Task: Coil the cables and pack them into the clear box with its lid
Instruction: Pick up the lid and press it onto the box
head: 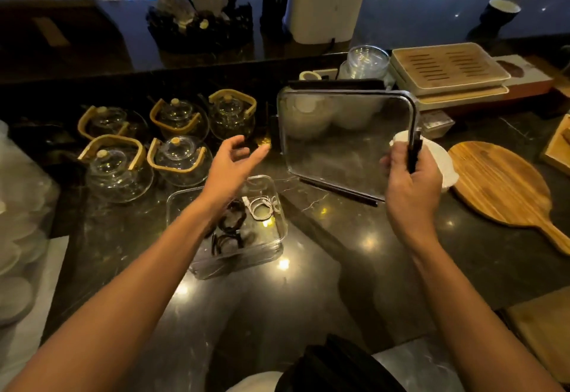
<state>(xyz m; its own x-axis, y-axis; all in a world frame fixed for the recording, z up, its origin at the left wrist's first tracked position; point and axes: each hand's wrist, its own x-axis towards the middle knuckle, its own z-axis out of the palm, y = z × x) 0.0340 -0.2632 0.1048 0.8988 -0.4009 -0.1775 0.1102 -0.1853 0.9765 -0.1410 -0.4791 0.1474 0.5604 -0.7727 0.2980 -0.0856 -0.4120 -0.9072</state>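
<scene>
**Fingers grip the lid, ready to cover the box**

Fingers (398, 160) of the right hand (411, 181) clench the lid (345, 141) by its edge, held tilted above the table (354, 246). Left hand (229, 163) hovers, fingers released, likely to steady it. Coiled cables (234, 225) already lie in the box (274, 231) below.

Dark marble counter (354, 237) — clear box (274, 222), glass teapots (182, 160), wooden board (505, 188) on it.
</scene>
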